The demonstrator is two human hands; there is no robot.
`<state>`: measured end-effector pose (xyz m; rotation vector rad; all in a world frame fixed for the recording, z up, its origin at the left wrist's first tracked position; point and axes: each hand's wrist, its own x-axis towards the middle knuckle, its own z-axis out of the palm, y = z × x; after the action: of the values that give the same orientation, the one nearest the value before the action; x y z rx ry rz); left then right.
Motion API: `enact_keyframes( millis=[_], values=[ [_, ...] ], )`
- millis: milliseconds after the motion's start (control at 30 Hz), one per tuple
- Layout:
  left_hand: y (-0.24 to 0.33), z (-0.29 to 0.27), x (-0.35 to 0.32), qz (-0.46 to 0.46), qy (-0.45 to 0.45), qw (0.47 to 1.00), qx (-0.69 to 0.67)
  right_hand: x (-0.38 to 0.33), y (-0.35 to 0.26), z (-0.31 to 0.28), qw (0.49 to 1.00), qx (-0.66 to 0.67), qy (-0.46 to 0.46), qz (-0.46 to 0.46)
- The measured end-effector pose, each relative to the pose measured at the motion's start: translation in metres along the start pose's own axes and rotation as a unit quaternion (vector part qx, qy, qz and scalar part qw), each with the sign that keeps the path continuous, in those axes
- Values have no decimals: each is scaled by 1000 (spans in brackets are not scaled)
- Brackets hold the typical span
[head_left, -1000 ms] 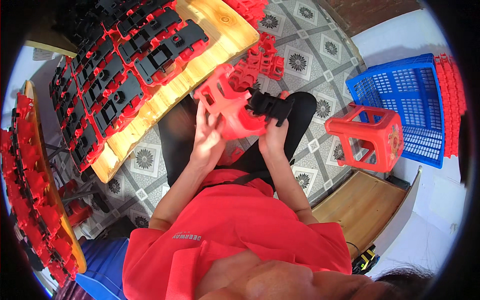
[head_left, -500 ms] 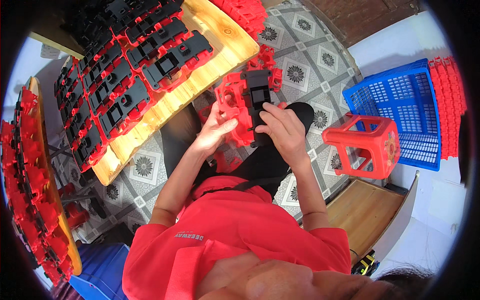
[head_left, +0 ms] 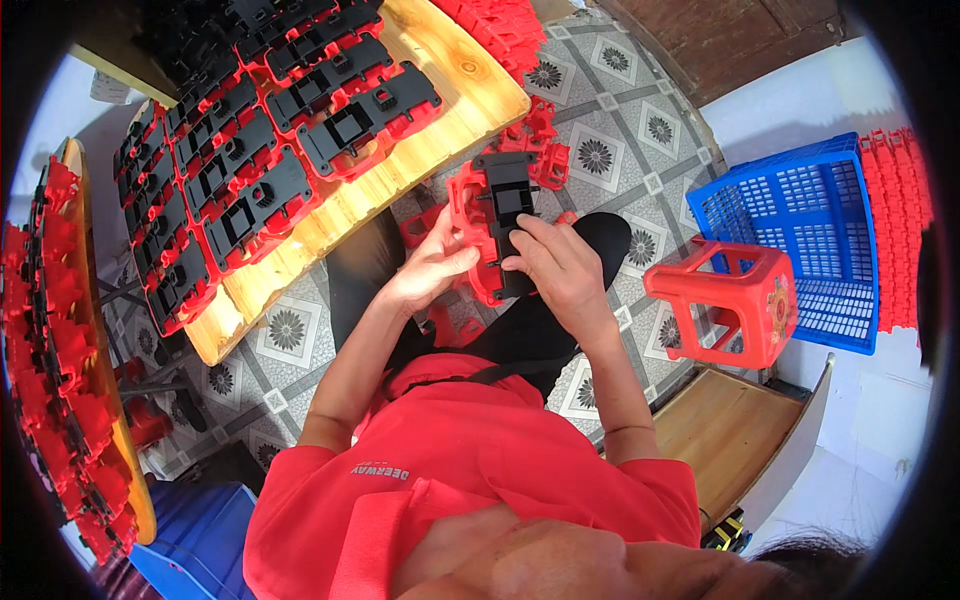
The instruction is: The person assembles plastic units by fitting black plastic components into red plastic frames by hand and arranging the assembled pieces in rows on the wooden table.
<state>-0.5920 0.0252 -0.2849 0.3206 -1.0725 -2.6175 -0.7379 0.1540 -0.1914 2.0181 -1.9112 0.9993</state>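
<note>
Above my lap I hold a red plastic frame point(head_left: 472, 222) with a black plastic plate point(head_left: 507, 185) lying along its right side. My left hand point(head_left: 437, 265) grips the red frame by its left edge, thumb on top. My right hand point(head_left: 556, 262) is closed over the lower part of the black plate, its fingers bent onto the plate's face. The plate has a square recess in its middle. Whether its lower end sits fully in the frame is hidden by my right fingers.
On the wooden table point(head_left: 462, 95) at upper left lie several red frames with black plates point(head_left: 245, 212). More fill a second board point(head_left: 95, 300) at far left. A red stool point(head_left: 765, 300), a blue crate point(head_left: 810, 240) and stacked red frames point(head_left: 893, 230) stand at right. Loose red frames point(head_left: 545, 150) lie beyond my hands.
The black plate and red frame have shifted slightly down and right in view. Both hands keep their hold, and the right fingers have moved a little along the plate.
</note>
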Motion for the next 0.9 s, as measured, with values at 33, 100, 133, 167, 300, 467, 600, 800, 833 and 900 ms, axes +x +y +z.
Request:
enact_keyframes(
  millis=[33,100,133,167,300,467,600,800,833,900],
  values=[
    [1,1,0,-3,-6,1000,-17,0,0,1,1000,0,0,-1],
    [3,5,-1,15,-3,1000,-23,-1,1,3,999,-32,-10,-24],
    [3,7,-1,33,0,999,-30,-2,1,3,999,-32,-9,-24],
    [3,8,-1,33,0,999,-29,-2,-1,2,999,-46,-11,-23],
    [3,9,1,40,5,999,-18,-1,-6,2,999,-51,3,-14],
    [2,6,1,31,8,999,-39,4,-9,-9,999,-43,8,-15],
    [3,11,1,52,-12,998,-23,-1,-7,-3,998,-51,-3,-36],
    [4,19,4,80,-1,996,-42,-7,-16,4,997,-69,-23,-27],
    [4,20,4,83,-3,996,-42,-8,-16,4,997,-69,-22,-27],
    [8,24,2,71,6,997,-30,-8,-16,5,997,-74,-25,-21]
  ],
)
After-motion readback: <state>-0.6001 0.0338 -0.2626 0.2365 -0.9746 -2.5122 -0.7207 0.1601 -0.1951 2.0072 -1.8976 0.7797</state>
